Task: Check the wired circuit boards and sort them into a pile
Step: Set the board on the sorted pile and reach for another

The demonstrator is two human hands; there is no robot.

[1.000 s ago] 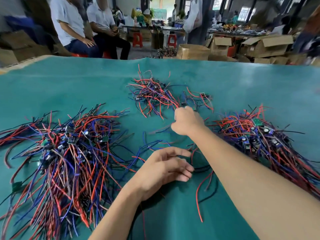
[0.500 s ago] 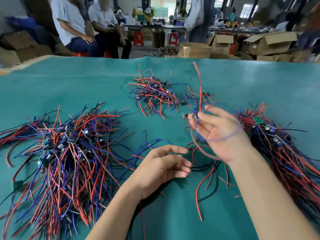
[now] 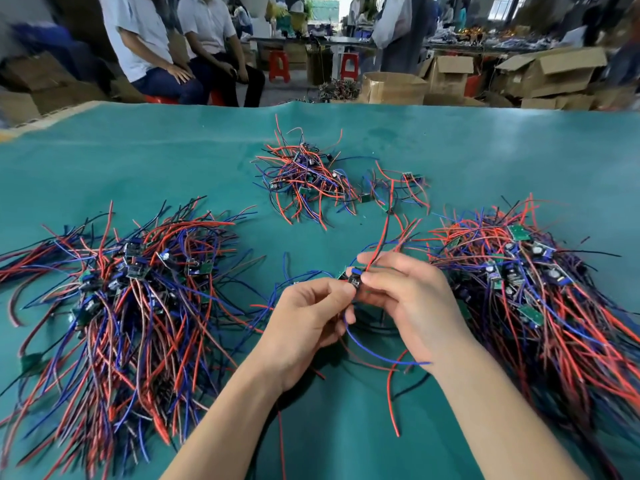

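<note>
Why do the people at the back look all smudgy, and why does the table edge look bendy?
Head view: the seated people and cardboard boxes behind the table are blurred and soft, while both hands, left hand and right hand, and the small circuit board they pinch look sharp. The wide-angle lens bows the green table edge. Light is even, with no strong glare.

1. Lighting: bright, even and diffuse across the green table cover (image 3: 145,161); no glare on it.
2. Source: bright windows (image 3: 498,6) at the far upper right are washed out.
3. Shadows: soft, faint, close under the left hand (image 3: 308,327) and right hand (image 3: 412,303).
4. Focus: centre reasonably sharp; seated people (image 3: 180,46) and cardboard boxes (image 3: 547,71) in the background are soft.
5. Blur: wire piles smear toward the left and right frame edges.
6. Distortion: wide-angle; the table's far edge bows.
</note>
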